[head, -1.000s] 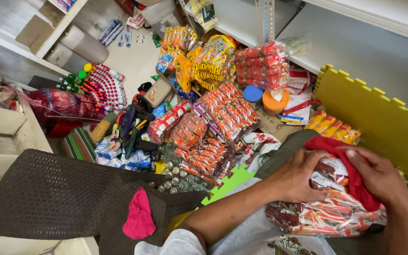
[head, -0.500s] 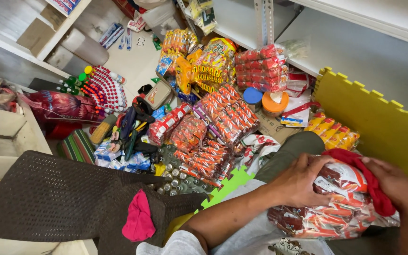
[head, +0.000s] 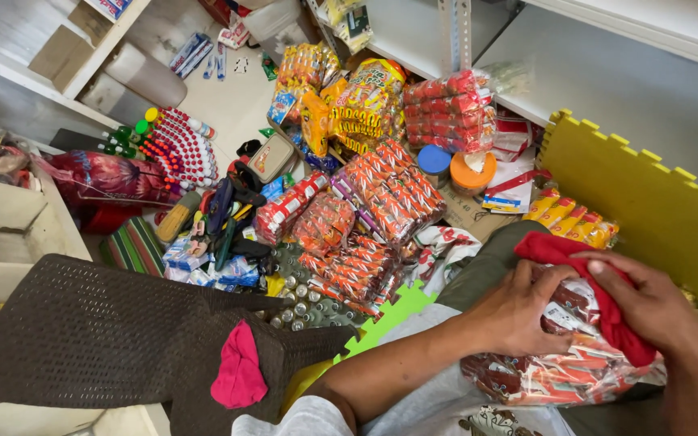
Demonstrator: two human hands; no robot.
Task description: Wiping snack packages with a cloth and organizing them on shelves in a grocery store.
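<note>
Wiping continues on the clear multipack of snack packets (head: 559,367), which rests on the person's lap at lower right. Compared with a second ago, the red cloth (head: 599,299) has travelled from the upper left part of the pack across to its right side, so the upper face appears already covered and the right edge is now under the cloth.

Pack: transparent wrap, glossy, holding red, orange and white sachets in rows; the film is wrinkled and looks intact.

Left hand (head: 523,311): spread flat on top of the pack, fingers splayed, pressing it steady rather than clamped around it.

Right hand (head: 656,311): closed over the cloth, pinning it against the pack.

The hands sit close together but do not touch.

Surroundings: a yellow foam mat (head: 648,202) stands behind; more bundled snack packs (head: 389,194) lie on the floor ahead.
</note>
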